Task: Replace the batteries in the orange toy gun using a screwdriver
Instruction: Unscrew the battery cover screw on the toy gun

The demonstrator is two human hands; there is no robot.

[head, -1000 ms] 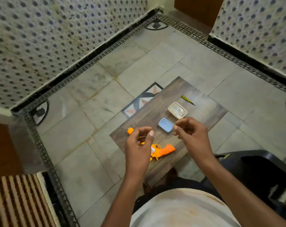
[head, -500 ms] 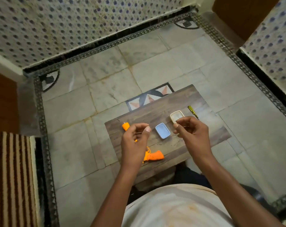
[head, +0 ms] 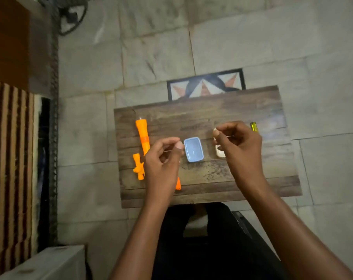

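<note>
The orange toy gun (head: 143,136) lies on the left part of a small wooden table (head: 212,110), barrel pointing away from me. My left hand (head: 163,164) hovers over the gun's rear and hides part of it. Its fingers are curled, thumb against forefinger, with nothing visible between them. My right hand (head: 240,146) is raised the same way at the right, above a beige dish (head: 219,152) that it mostly covers. A yellow-handled screwdriver (head: 253,126) peeks out just beyond the right hand. No batteries are visible.
A small blue tray (head: 193,149) sits on the table between my hands. Around the table is a marble floor with a patterned tile (head: 204,85). At the left lie a striped mat (head: 10,158) and a pale box (head: 44,263).
The view has swung down and turned, so the table now lies square below me. Both hands keep the same raised, pinched pose.
</note>
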